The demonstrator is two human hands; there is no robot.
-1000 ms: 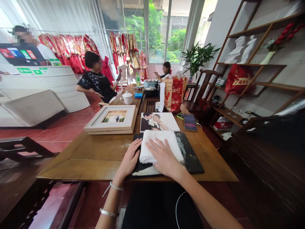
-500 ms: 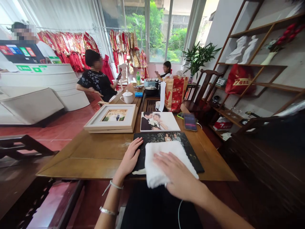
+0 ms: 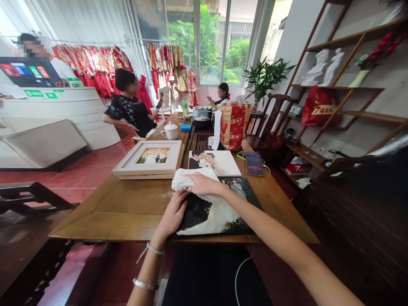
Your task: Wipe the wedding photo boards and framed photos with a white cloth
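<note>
A dark wedding photo panel (image 3: pixel 197 214) lies flat on the wooden table in front of me. My left hand (image 3: pixel 174 213) rests with fingers stretched out on its left edge. My right hand (image 3: pixel 205 185) grips a folded white cloth (image 3: pixel 183 178) at the panel's far left corner, just beyond my left fingertips. The cloth and my right forearm hide part of the picture. Behind it lies a lighter photo panel (image 3: pixel 228 165) of a couple. A stack of pale framed pictures (image 3: pixel 127 166) sits to the left, close to the cloth.
Two phones, one a dark phone (image 3: pixel 254 164) on a cable, lie at the right. Farther back stand a red paper bag (image 3: pixel 235 127), a white lidded cup (image 3: pixel 171 131) and a black pot (image 3: pixel 202 122). A person in black (image 3: pixel 130 106) sits at the left; others are beyond.
My right hand has slid the cloth away from me and leftward, from the panel's near middle to its far left corner. More of the photo shows. My left hand has stayed in place.
</note>
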